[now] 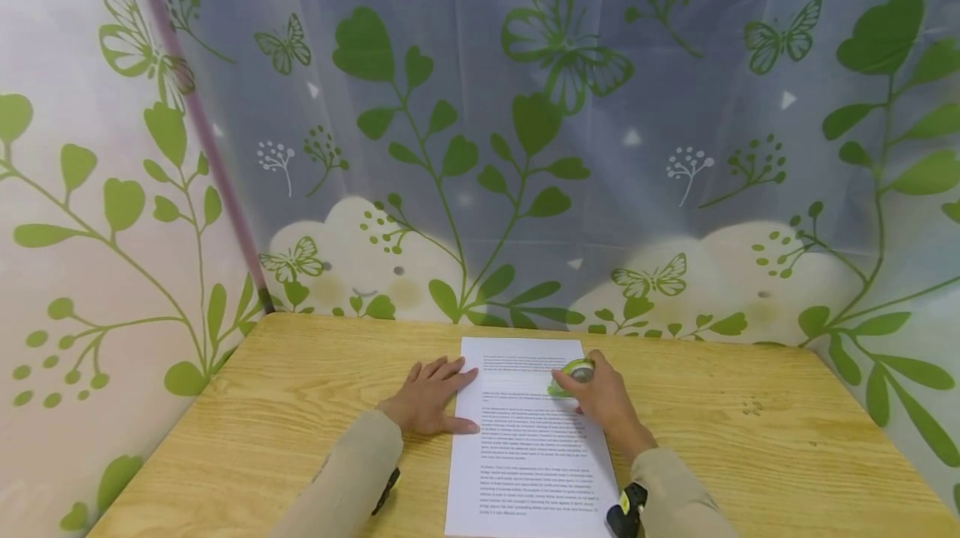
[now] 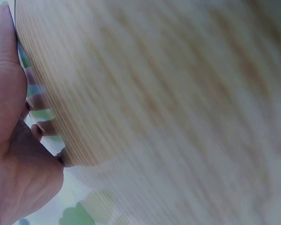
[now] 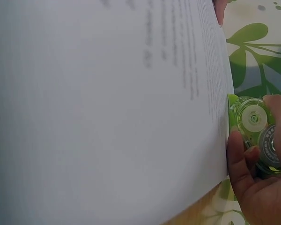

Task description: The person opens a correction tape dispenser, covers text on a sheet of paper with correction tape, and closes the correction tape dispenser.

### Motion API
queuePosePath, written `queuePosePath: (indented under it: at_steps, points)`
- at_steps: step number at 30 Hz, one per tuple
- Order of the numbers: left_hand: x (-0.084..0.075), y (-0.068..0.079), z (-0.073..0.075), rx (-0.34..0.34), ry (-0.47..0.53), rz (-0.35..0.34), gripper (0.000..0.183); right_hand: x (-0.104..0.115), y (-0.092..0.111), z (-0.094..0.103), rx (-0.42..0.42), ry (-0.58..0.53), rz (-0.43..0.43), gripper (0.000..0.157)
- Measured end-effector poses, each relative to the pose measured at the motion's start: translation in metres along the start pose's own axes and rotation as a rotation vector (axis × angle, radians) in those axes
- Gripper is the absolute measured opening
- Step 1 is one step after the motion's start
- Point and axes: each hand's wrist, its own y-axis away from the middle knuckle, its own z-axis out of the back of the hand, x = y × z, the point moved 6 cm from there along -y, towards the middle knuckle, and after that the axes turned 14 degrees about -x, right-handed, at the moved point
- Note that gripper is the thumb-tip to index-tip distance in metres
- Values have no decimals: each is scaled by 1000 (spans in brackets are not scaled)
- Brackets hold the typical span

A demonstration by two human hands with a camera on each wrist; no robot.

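A printed sheet of paper (image 1: 540,438) lies lengthwise on the wooden table. My right hand (image 1: 606,403) grips a green, see-through correction tape dispenser (image 1: 581,371) over the upper right part of the sheet. In the right wrist view the correction tape (image 3: 254,119) shows its round reels, and its green tip is right at the paper's surface, with thumb and fingers about its body. My left hand (image 1: 431,396) rests with spread fingers on the sheet's left edge, fingertips and thumb on the paper. A white band without print crosses the sheet left of the dispenser.
The wooden table (image 1: 300,388) reaches back to a hanging cloth (image 1: 480,146) with green leaves and butterflies. Black wrist bands (image 1: 628,511) sit at both sleeves. Small dark marks (image 1: 752,406) show on the table at the right.
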Motion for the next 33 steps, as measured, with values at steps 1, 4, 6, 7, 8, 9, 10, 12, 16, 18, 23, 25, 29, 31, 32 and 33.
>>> queuePosePath:
  at_steps: [1,4,6,7,8,9,10,12,16,18,23,25,29,31,32,33]
  points:
    - [0,0,0,1,-5,-2,87,0,0,0,0,-2,-2,54]
    - [0,0,-1,4,-9,-4,87,-1,0,0,0,-18,-10,50]
    - [0,0,-1,4,-9,-4,87,-2,0,1,-1,-27,-12,48]
    - [0,0,-1,0,-5,-6,87,-2,0,1,-2,-29,-11,47]
    - [0,0,-1,-3,0,-7,87,-2,-1,1,-2,-31,-10,47]
    - [0,0,-1,-3,-1,-8,87,-2,-1,2,-2,-31,-8,47]
    - [0,0,-1,0,-4,-6,87,-2,-1,2,-2,-32,-7,47]
    - [0,0,0,-1,-2,-9,87,-2,-1,3,0,-34,-9,48]
    - [0,1,0,5,4,-4,87,-4,-2,4,5,-29,-10,50]
    - [0,1,1,3,8,-5,87,-4,-2,4,8,-20,-10,51]
    - [1,1,-1,2,-2,-4,87,-4,-2,5,14,4,-10,58]
    - [1,1,-2,0,-3,-7,87,-4,-2,6,12,15,-10,65]
    - [1,0,-1,-6,-5,-14,87,-5,-3,8,4,32,-12,72]
    - [1,0,-1,-6,-11,-15,87,-5,-4,9,0,40,-10,72]
    - [1,0,-1,-5,-15,-14,87,-5,-4,10,1,40,-10,71]
    - [1,0,-1,-6,-14,-13,87,-6,-4,10,3,40,-11,70]
